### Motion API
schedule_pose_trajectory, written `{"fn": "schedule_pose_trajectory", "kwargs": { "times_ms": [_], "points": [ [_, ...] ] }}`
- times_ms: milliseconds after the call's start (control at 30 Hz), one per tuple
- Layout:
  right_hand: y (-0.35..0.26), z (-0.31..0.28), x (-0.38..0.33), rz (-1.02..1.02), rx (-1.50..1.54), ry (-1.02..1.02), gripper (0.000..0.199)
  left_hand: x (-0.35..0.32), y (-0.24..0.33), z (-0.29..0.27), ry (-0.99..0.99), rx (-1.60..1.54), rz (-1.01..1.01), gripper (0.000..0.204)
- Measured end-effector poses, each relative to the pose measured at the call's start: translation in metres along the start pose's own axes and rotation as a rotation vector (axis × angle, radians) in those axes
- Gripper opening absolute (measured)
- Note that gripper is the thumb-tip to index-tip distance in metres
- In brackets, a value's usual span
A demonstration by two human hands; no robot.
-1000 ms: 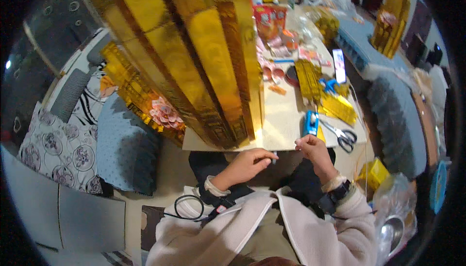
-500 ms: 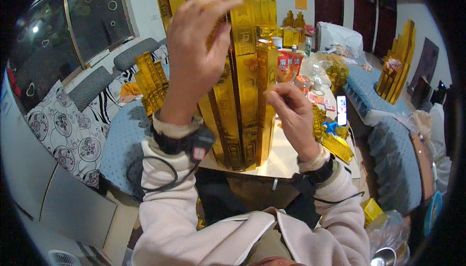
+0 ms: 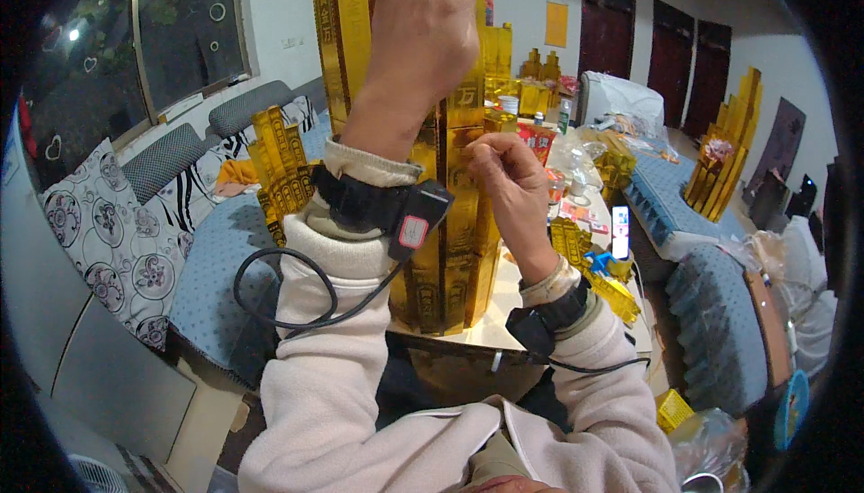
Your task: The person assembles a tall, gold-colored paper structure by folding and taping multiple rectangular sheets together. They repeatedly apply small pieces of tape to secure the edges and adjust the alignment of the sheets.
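A tall gold paper tower (image 3: 450, 259), built of several printed gold columns, stands on the pale table (image 3: 508, 318) right in front of me. My left hand (image 3: 423, 34) is raised high, its back toward me, and its fingers hold the tower's upper part. My right hand (image 3: 513, 183) is lower, at the tower's right side, thumb and fingers pinched together on the edge of a gold column. Whether it also holds something small is hidden. Both wrists carry black bands with cables.
More gold paper towers stand on the blue sofa at the left (image 3: 283, 174) and on the seat at the right (image 3: 724, 165). The table behind holds red packets (image 3: 540, 142), a phone (image 3: 620, 228), blue-handled scissors (image 3: 598, 264) and flat gold pieces (image 3: 616, 295). A patterned cushion (image 3: 99, 241) lies at the left.
A second ago both hands were low at the table's near edge. My left hand has risen to the tower's top, my right hand to its middle, and the view has tilted up.
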State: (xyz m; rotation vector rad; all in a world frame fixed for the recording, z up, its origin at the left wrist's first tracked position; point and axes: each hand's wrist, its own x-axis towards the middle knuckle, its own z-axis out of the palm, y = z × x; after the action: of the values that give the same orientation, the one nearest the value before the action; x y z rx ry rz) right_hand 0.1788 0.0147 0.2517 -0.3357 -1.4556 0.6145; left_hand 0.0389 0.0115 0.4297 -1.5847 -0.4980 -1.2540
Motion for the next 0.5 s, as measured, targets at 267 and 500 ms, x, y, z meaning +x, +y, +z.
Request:
{"fn": "schedule_pose_trajectory", "kwargs": {
  "times_ms": [267, 500],
  "points": [
    [-0.023, -0.009, -0.03, -0.115, -0.034, 0.047, 0.013, -0.053, 0.039, -0.048, -0.096, -0.489, -0.193, 0.027],
    [-0.027, -0.02, -0.055, -0.06, -0.16, 0.0, 0.014, -0.106, 0.09, -0.07, -0.287, -0.944, -0.659, 0.029]
  ]
}}
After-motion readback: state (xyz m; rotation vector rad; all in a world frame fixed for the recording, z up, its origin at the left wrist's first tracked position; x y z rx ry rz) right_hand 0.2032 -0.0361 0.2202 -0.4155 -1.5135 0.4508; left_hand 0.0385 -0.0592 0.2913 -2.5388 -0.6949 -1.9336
